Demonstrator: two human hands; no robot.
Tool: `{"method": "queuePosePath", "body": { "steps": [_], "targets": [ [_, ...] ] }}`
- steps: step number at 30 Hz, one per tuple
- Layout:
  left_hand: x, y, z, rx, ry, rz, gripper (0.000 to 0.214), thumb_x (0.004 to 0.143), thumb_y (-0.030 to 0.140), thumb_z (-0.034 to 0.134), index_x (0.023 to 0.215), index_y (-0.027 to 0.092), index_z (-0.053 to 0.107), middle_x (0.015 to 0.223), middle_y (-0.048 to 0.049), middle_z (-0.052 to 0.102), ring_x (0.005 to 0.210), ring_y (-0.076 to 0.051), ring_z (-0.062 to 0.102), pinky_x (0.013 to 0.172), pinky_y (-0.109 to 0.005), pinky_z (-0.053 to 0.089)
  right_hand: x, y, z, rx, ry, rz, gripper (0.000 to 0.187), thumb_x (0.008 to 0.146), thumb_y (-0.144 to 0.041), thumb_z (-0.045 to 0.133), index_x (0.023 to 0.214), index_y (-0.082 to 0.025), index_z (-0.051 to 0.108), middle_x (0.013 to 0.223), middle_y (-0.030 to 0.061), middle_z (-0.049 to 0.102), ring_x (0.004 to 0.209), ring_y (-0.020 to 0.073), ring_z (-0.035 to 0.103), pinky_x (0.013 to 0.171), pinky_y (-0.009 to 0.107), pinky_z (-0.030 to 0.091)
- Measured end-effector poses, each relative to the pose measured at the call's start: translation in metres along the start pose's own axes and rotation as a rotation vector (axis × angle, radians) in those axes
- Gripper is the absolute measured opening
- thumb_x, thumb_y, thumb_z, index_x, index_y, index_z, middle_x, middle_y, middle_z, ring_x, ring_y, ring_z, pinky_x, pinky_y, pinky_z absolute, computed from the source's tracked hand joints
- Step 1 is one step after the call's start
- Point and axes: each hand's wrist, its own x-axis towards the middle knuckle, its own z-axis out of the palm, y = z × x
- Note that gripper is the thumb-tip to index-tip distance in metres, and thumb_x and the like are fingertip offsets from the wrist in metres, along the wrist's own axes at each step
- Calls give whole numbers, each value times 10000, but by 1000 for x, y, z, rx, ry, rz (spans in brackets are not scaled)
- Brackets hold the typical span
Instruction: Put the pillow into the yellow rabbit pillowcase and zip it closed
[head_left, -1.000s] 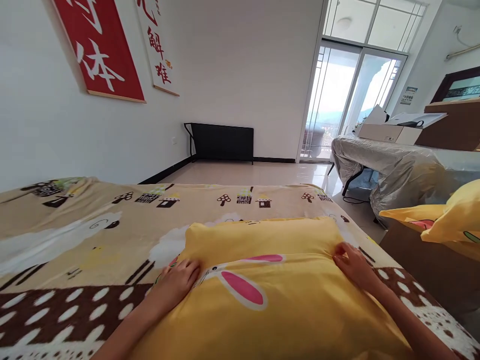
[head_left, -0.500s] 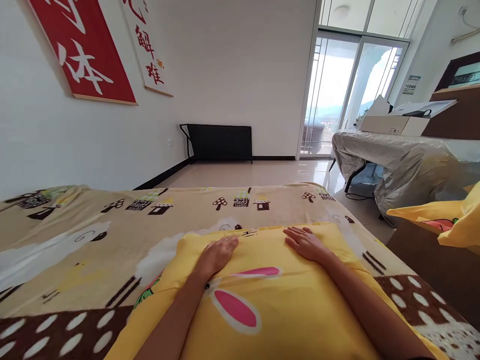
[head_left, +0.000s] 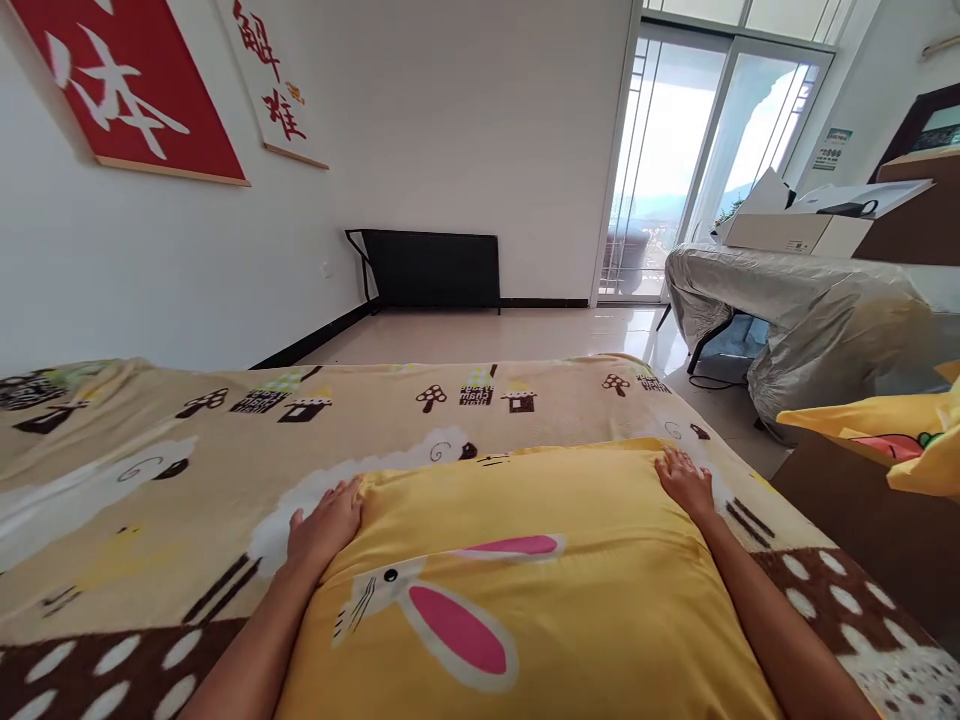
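Observation:
A yellow pillow (head_left: 525, 500) with a pink-eared rabbit print lies on a beige blanket (head_left: 225, 450) patterned with sheep and houses. My left hand (head_left: 326, 522) lies flat at the pillow's far left corner, fingers stretched out on the blanket's edge beside it. At the far right corner my right hand (head_left: 684, 480) rests with its fingers spread, palm down on the pillow. Neither hand grips anything.
A second yellow pillow (head_left: 892, 440) sits on a brown surface (head_left: 862, 510) at the right. Beyond it stands a table under a silver cover (head_left: 787, 300) with white boxes (head_left: 795, 230). A black panel (head_left: 431, 270) leans by the far wall, near glass doors (head_left: 675, 170).
Both hands slid from the middle of the pillow's far edge outward to its two far corners. The view tilted slightly down and left.

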Motion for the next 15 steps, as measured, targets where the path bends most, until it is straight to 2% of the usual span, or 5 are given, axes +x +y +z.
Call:
{"method": "queuePosePath", "body": {
  "steps": [3, 5, 9, 12, 15],
  "targets": [
    [-53, 48, -40, -44, 146, 128, 559, 898, 231, 201, 1437, 111, 286, 1489, -108, 288, 1382, -226, 264, 1119, -462, 237, -53, -25, -44, 69, 65, -138, 558, 962, -395, 205, 1415, -115, 370, 1477, 140, 298, 1373, 234, 278, 1084, 461, 253],
    [-103, 99, -54, -106, 173, 372, 535, 919, 274, 188, 1398, 132, 379, 1440, -65, 391, 1365, -177, 304, 1117, -369, 286, -107, -55, -70, 169, 111, -457, 545, 963, -419, 219, 1439, -183, 341, 1474, 79, 319, 1355, 204, 319, 1097, 425, 272],
    [-176, 173, -34, -16, 236, 898, 512, 952, 329, 256, 1450, 209, 280, 1474, -9, 319, 1353, -156, 324, 1117, -348, 301, -191, -107, -79, 140, 17, -973, 545, 974, -406, 280, 1490, -256, 189, 1501, 7, 252, 1392, 164, 231, 1133, 395, 234],
    [-182, 153, 0, 73, 285, 885, 537, 939, 408, 350, 1451, 272, 262, 1486, 1, 292, 1356, -179, 323, 1121, -380, 276, -193, -85, -50, 38, 27, -912, 538, 977, -411, 278, 1490, -294, 163, 1521, -4, 179, 1404, 187, 195, 1133, 451, 208],
    [-173, 79, 32, 109, 369, 679, 614, 917, 440, 369, 1476, 310, 149, 1512, -1, 240, 1382, -210, 268, 1128, -443, 232, -173, -8, -11, -29, 125, -663, 571, 970, -434, 268, 1497, -293, 98, 1530, 15, 144, 1408, 220, 174, 1116, 500, 210]
  ]
}}
